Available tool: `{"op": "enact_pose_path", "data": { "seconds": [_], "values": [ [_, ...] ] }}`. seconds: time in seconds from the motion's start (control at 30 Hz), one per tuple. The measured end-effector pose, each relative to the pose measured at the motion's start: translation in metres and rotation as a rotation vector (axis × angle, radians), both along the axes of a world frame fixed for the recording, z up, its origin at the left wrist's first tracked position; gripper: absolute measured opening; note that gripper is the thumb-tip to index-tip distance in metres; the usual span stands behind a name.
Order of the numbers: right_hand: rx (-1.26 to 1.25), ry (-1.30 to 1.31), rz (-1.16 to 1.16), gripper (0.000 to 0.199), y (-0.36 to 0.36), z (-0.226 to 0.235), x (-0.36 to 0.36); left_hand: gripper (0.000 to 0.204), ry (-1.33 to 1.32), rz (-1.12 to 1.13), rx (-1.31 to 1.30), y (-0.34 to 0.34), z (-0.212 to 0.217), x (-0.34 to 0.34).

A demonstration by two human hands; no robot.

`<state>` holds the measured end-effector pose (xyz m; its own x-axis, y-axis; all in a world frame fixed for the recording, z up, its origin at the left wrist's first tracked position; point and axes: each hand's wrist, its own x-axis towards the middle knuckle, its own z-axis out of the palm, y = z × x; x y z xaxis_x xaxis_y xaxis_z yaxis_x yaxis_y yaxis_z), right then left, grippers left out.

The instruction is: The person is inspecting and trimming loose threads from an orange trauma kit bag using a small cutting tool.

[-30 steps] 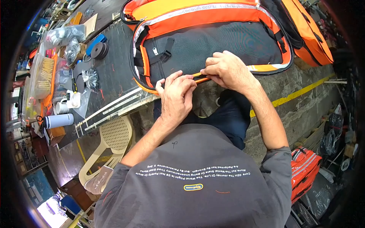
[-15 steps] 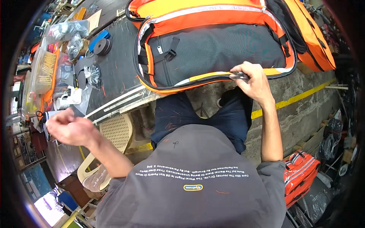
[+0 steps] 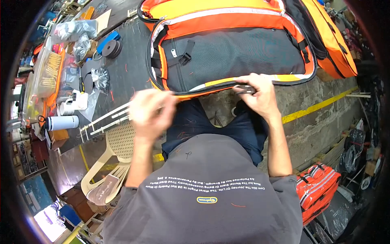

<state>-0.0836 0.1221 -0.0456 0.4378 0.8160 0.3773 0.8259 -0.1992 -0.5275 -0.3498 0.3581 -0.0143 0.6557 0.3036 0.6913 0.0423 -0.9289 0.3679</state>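
- My right hand (image 3: 260, 95) has its fingers (image 3: 248, 81) pinched narrow on a small dark tool (image 3: 243, 89), pressed against the near edge of the orange and grey bag (image 3: 231, 53).
- My left hand (image 3: 151, 109) is blurred, raised just off the bag's near left corner; the fingers look curled together, but I cannot tell whether they hold anything.
- The bag lies flat on the dark worktop (image 3: 126, 77), its grey panel up, its orange trim overhanging the worktop's near edge above my lap. A second orange bag (image 3: 333, 44) lies against its right side.
- I judge the step in hand to be work on the trim along that near edge, perhaps clipping loose threads, since bits of orange thread lie on my trousers and on the worktop.
- The next move, as I see it, calls for my left hand to steady the trim beside the tool so the edge stays taut.
- Further left on the worktop: a roll of dark tape (image 3: 110, 48), clear plastic bags (image 3: 77, 30), a white bottle (image 3: 61, 122) at the left edge.
- A cream plastic chair (image 3: 111, 158) stands below the worktop's near left corner.
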Motion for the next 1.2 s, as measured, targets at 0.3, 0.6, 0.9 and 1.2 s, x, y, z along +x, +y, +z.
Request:
{"op": "enact_pose_path", "data": {
  "seconds": [0.3,0.6,0.9,1.2],
  "values": [
    [0.052,-0.166,0.192,0.020,0.049,-0.005,0.006,0.025,0.101,0.042,0.056,-0.038,-0.057,0.053],
    [-0.137,0.143,0.181,0.029,0.059,0.003,0.016,0.027,0.012,0.003,-0.081,-0.030,-0.058,0.053],
    [-0.336,0.326,0.152,0.044,0.076,0.003,0.024,0.023,0.126,0.021,0.032,-0.006,-0.062,0.006],
    [-0.368,0.371,0.112,0.040,0.065,0.005,0.015,0.022,-0.021,0.345,-0.298,0.046,-0.057,-0.050]
  ]
}}
